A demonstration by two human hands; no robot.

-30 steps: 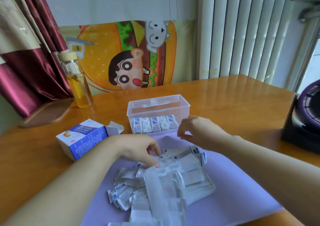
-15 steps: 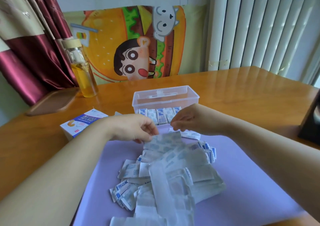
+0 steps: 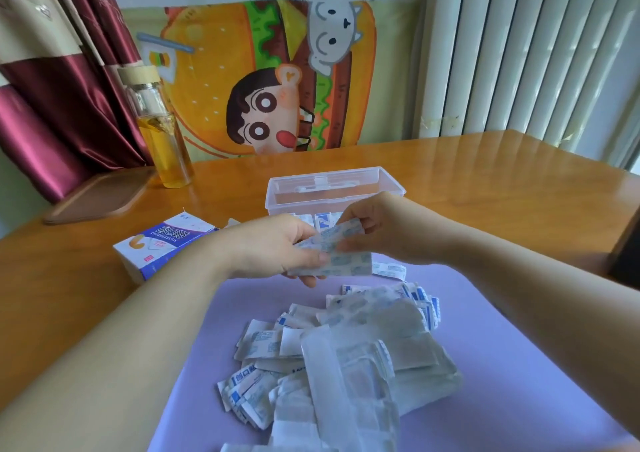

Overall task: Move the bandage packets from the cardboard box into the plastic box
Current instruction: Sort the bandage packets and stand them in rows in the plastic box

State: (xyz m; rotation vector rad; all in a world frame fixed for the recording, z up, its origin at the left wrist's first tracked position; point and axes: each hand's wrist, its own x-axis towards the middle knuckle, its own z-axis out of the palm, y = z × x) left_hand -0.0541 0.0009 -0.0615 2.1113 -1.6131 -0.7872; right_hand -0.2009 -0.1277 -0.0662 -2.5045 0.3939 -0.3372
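Both the left hand (image 3: 277, 250) and the right hand (image 3: 384, 230) pinch a thin stack of bandage packets (image 3: 332, 254) just short of the clear plastic box (image 3: 332, 188), and a loose grip could let the slippery packets fan out and drop onto the purple mat (image 3: 519, 365).

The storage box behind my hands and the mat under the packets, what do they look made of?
Storage box: clear, glossy hard plastic, likely; the table shows through its walls. Mat: matte lilac sheet, smooth and flat; foam, silicone or card, can't tell.

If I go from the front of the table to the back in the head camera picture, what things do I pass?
Pile of bandage packets → packets held in both hands → clear plastic box → cartoon burger cloth.
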